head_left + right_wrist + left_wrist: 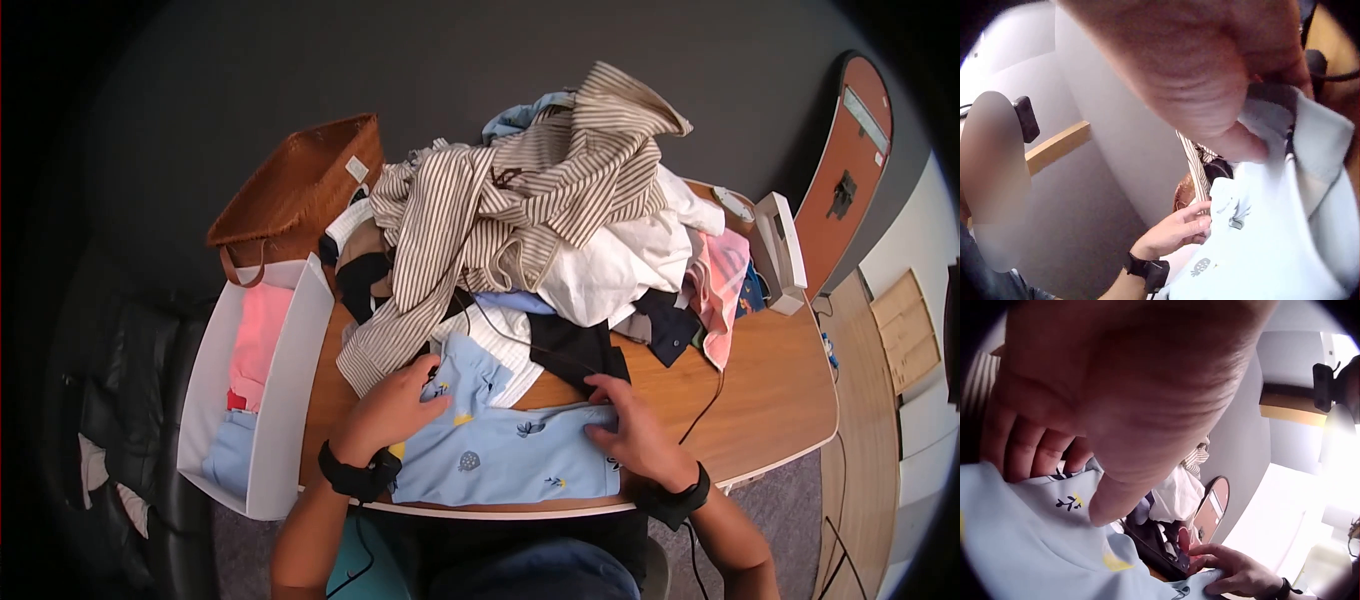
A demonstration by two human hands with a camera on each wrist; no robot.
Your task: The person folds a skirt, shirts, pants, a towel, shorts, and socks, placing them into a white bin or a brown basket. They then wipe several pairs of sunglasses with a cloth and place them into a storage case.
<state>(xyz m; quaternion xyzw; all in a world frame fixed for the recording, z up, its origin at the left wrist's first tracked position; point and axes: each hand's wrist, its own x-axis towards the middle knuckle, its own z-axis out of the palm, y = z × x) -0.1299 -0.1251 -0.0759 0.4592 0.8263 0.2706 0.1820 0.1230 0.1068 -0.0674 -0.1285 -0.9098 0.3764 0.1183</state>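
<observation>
A light blue garment (500,455) with small printed motifs lies at the table's front edge. My left hand (385,410) holds its upper left part; in the left wrist view the cloth (1041,531) runs between the thumb and the curled fingers. At the garment's right end my right hand (640,435) grips the edge, and the right wrist view has the thumb on the cloth (1260,231) with the fingers partly hidden behind a raised fold.
Behind the garment rises a heap of clothes, with a striped cloth (440,220) on top and a white one (610,265). A white box (275,430) holding pink and blue clothes stands left, a brown basket (300,190) behind it. A white device (780,240) stands back right. Dark cables cross the table.
</observation>
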